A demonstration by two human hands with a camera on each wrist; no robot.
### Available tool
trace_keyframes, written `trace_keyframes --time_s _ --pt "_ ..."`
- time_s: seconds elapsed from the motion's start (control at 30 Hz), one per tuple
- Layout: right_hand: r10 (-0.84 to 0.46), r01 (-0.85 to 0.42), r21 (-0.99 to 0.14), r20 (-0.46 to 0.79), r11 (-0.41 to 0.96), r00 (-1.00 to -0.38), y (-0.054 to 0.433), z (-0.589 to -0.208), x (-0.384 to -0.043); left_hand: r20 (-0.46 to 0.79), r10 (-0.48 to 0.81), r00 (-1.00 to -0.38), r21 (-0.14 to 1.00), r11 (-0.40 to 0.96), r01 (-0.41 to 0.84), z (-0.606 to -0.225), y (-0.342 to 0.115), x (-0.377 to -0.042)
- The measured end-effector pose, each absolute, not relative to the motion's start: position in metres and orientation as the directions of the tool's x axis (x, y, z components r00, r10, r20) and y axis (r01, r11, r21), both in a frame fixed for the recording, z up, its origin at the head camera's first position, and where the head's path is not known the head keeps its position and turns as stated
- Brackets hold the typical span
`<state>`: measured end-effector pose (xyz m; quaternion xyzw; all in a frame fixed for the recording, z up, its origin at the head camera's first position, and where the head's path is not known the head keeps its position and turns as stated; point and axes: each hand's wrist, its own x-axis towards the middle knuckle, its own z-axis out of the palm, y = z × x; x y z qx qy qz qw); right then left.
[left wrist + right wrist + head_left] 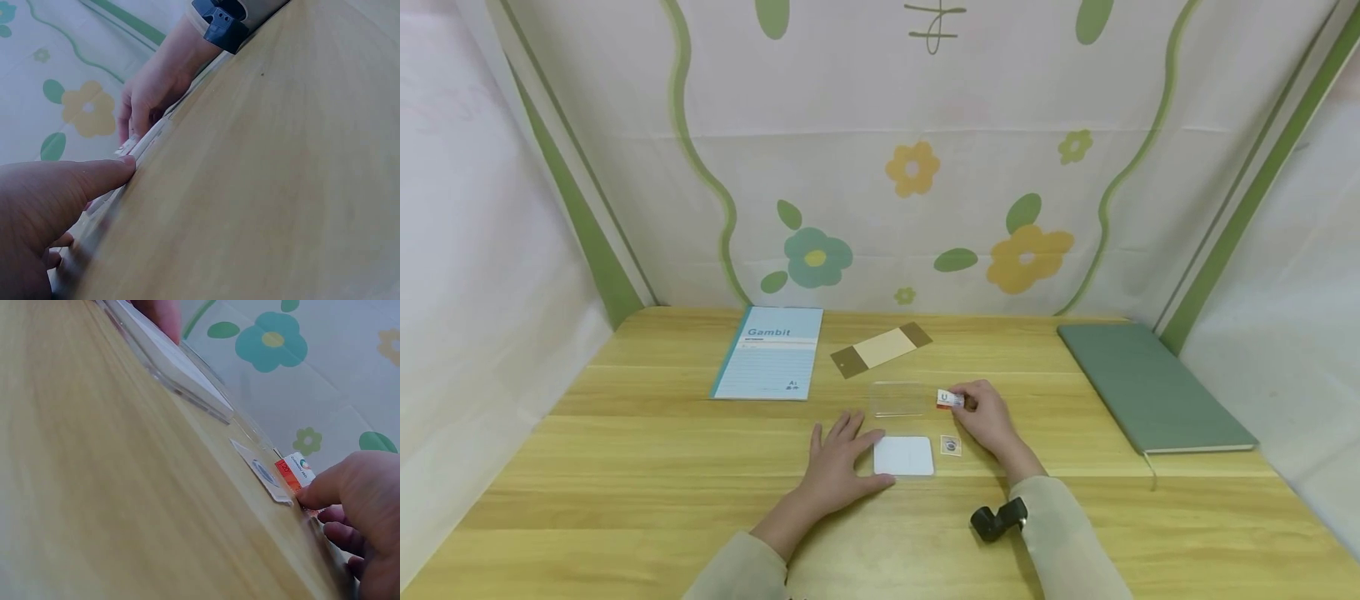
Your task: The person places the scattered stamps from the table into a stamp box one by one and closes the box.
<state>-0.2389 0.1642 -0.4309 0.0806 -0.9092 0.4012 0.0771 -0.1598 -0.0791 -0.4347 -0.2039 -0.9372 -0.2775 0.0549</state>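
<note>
My right hand (990,421) pinches a small white-and-red postage stamp (947,398) between thumb and fingers, tilted up from the table. In the right wrist view that stamp (295,470) shows a round emblem and a red band. A second stamp (951,446), pale with a dark round picture, lies flat nearer me. My left hand (837,473) holds a shallow clear plastic case (917,477) by its left side, thumb at the near edge and index finger at the far corner. White cards or sheets (903,456) fill it.
A clear plastic lid (898,414) lies just beyond the case. Farther back are a brown-and-cream card strip (882,350) and a light blue notebook (767,353). The green hardcover book (1150,387) lies at the right, its ribbon hanging toward me. A patterned curtain (917,217) closes the table's back.
</note>
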Motion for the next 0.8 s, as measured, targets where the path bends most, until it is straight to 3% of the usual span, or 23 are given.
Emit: trace_keyframes --time_s 0.47,0.8 --pt "-0.064 -0.156 -0.797 0.146 0.584 -0.987 0.167 -0.418 -0.237 0.223 0.35 -0.91 0.494 0.764 0.415 -0.435 -0.079 -0.159" --pt "-0.234 -0.189 -0.883 0.093 0.43 -0.968 0.142 -0.402 -0.21 0.228 0.351 -0.908 0.49 0.764 0.419 -0.434 -0.079 -0.16"
